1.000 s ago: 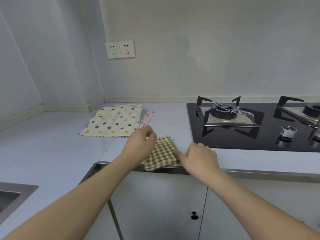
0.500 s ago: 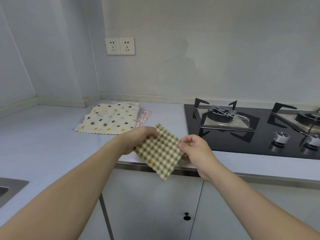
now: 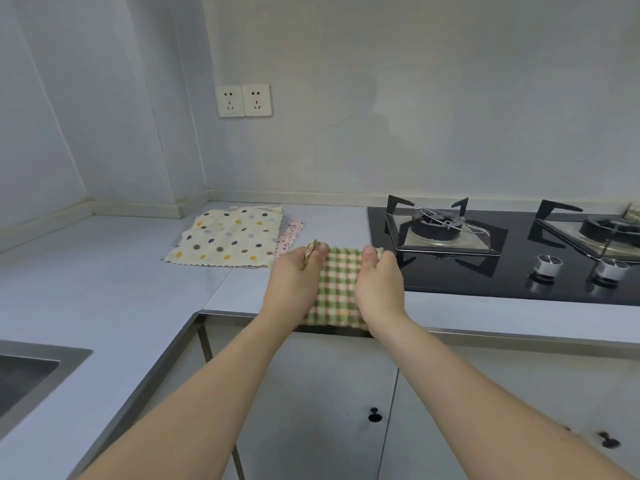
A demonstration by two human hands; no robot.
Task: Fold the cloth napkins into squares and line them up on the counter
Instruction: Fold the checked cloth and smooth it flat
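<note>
Nearest the camera, two bare forearms reach out over the cabinet doors (image 3: 346, 393) toward the front edge of the counter (image 3: 114, 292), where the green checked napkin (image 3: 337, 289) is held up between the hands, its lower edge hanging at the counter's lip. The left hand (image 3: 294, 285) pinches the napkin's upper left corner, thumb curled over on the near side with a layered edge of cloth poking up beside it; the right hand (image 3: 379, 285) pinches the upper right corner the same way, thumb on top and the other fingers hidden behind the fabric. Judging by that layered corner, the napkin is already folded at least once, and the step in hand is squaring it up; the next move would call for laying it flat on the counter with edges matched. Further back to the left lies the polka-dot napkin (image 3: 228, 242), unfolded, on top of a pink floral napkin (image 3: 291, 233) of which only an edge shows. To the right sits the gas hob (image 3: 519, 282).
</note>
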